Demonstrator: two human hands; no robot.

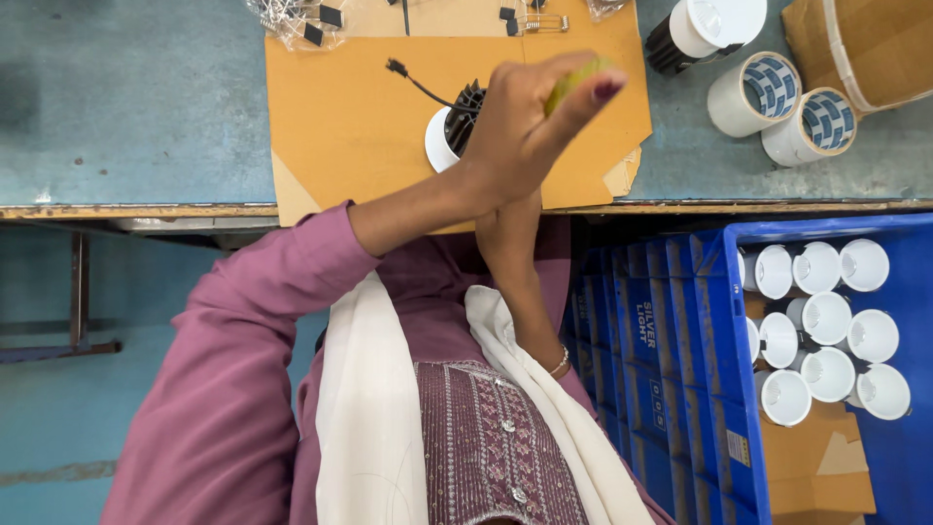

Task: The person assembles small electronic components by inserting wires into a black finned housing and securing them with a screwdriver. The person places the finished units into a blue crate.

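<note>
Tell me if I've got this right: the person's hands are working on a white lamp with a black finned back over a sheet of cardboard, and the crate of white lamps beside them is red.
Not quite. The head view shows the crate is blue, not red. The rest holds: the left hand and the right hand are at the white lamp with a black finned back, over the cardboard sheet.

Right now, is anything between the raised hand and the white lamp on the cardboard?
Nothing visible. The left hand is raised directly over the white lamp on the cardboard sheet; the right hand lies behind it, mostly hidden.
</note>
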